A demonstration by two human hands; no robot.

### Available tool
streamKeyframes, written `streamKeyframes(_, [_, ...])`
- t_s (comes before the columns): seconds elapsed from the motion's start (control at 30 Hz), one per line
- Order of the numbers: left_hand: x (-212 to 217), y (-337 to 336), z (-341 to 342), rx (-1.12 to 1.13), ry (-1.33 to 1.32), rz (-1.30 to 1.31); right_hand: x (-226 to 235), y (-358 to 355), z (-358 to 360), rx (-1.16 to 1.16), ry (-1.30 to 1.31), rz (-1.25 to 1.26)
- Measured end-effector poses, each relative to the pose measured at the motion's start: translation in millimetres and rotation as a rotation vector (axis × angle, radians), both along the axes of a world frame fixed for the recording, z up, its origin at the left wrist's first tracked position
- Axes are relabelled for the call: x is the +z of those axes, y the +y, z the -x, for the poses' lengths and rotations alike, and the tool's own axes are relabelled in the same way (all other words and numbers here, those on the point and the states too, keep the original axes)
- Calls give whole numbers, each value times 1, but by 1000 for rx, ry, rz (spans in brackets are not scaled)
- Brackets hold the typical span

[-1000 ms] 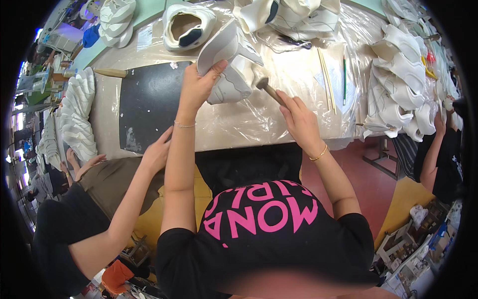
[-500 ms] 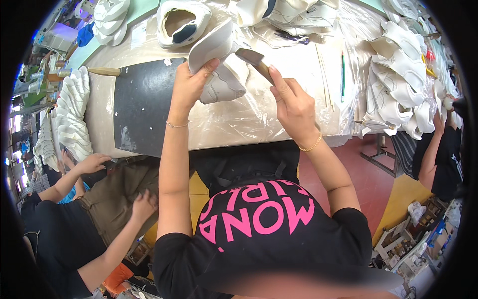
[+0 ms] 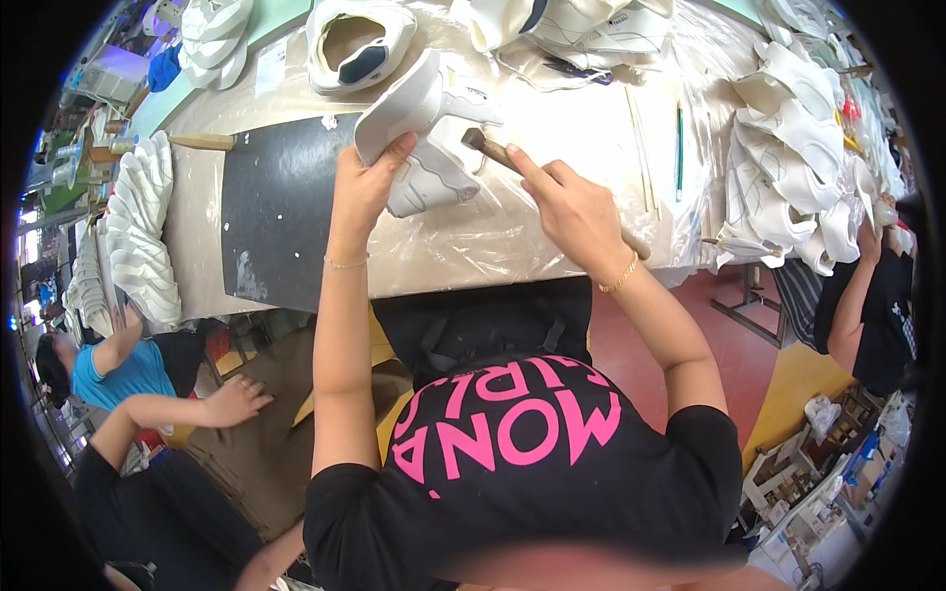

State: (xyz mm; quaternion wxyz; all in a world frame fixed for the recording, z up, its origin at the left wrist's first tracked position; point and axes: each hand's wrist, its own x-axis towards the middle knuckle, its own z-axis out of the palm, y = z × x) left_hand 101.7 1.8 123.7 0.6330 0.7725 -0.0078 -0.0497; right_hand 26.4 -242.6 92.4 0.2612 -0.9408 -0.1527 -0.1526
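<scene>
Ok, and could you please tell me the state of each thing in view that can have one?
Left hand: closed on a shoe upper
Held shoe upper: white, tilted
Right hand: closed on a hammer
Hammer: head close to the upper, contact unclear
Black board: flat, specked
Green pencil: lying down
Far shoe upper: set down, opening visible
Left-side uppers: stacked, overlapping
</scene>
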Motion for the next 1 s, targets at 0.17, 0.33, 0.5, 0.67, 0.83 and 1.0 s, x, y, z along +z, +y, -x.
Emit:
streamKeyframes(0.17, [-6, 7, 12, 10, -42, -27, -4, 0, 2, 47, 266, 145])
streamKeyframes(0.33, [-15, 10, 26, 2, -109, 41, -10, -6, 6, 111, 52, 17])
streamKeyframes(0.5, [-17, 6, 14, 57, -75, 111, -10, -6, -6, 97, 121, 223])
streamKeyframes(0.67, [-10, 7, -6, 55, 8, 148, -8, -3, -18, 84, -13, 62])
streamKeyframes(0.83, [-11, 2, -13, 55, 30, 181, -5, -4, -23, -15, -20, -41])
streamKeyframes(1.0, [-9, -2, -20, 24, 19, 126, -6, 2, -29, 3, 195, 93])
